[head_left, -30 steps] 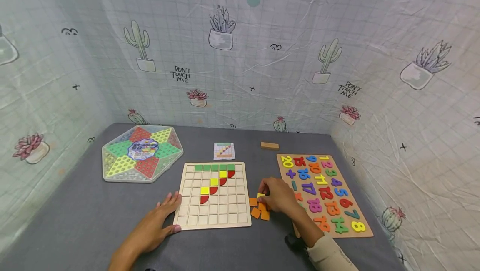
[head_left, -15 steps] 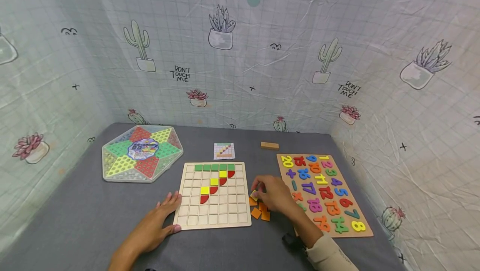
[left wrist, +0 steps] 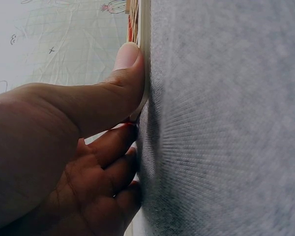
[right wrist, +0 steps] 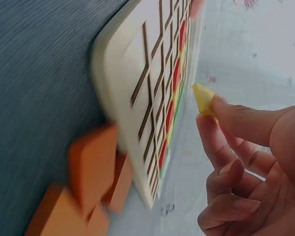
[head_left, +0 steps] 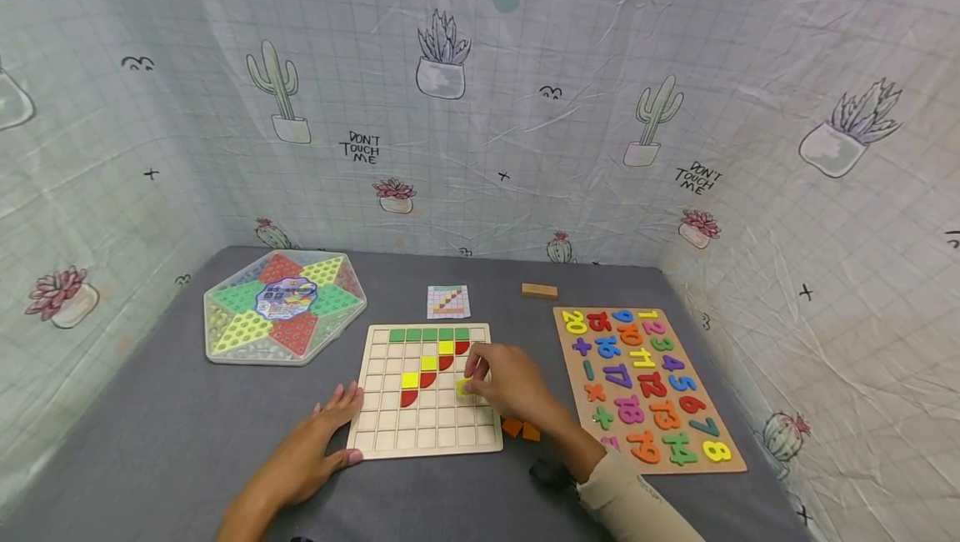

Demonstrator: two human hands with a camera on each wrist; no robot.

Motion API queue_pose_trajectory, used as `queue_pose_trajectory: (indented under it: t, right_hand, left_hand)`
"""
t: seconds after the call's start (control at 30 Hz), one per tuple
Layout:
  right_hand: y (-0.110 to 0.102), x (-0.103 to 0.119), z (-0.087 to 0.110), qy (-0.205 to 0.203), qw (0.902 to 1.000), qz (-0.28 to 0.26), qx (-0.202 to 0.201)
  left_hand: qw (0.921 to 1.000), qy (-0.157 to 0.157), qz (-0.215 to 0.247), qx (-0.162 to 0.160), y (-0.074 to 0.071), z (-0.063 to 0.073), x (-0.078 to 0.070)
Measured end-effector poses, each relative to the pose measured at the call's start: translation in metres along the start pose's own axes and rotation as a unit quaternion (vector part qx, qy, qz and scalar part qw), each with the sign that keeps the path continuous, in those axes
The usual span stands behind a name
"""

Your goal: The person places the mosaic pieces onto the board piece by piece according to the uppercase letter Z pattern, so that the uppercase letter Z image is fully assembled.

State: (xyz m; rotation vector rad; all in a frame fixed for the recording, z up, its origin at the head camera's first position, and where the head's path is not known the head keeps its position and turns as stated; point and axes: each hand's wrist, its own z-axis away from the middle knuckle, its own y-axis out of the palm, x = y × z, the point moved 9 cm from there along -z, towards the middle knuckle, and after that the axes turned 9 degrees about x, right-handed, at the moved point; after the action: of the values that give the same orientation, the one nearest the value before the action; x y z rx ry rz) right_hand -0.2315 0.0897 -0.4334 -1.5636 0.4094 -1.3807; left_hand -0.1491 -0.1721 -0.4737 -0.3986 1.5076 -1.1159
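Observation:
A square wooden grid board [head_left: 416, 439] lies on the table. Along its top runs a row of green square tiles [head_left: 430, 335]; below, yellow squares [head_left: 410, 381] and red quarter-round pieces [head_left: 408, 398] form a diagonal. My right hand [head_left: 510, 379] pinches a yellow tile [right wrist: 204, 100] between thumb and fingertips, held over the right half of the board. With fingers spread, my left hand [head_left: 318, 446] rests against the board's left edge; its thumb [left wrist: 127, 61] touches that edge in the left wrist view.
Orange square tiles [head_left: 531, 432] lie beside the board's lower right, partly behind the right hand. A number puzzle board [head_left: 693, 434] lies further right. A small pattern card [head_left: 448, 303] and a wooden block [head_left: 540, 291] sit behind. A hexagonal game box [head_left: 285, 308] stands back left.
My right hand has lifted the yellow tile from the orange pile and carried it left over the board. The left hand stays in place.

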Motion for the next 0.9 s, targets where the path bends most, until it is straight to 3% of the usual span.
queue_pose_trajectory:
  t: [0.43,0.9]
  right_hand:
    - [0.043,0.039,-0.037,-0.022,0.997,-0.055,0.05]
    - [0.065,0.058,-0.055,-0.001,0.9987,0.001,0.05]
  left_hand:
    - [1.0,0.002,0.003,-0.003,0.0,0.0,0.0]
    - [0.9998,0.013,0.01,-0.009,0.0,-0.001,0.001]
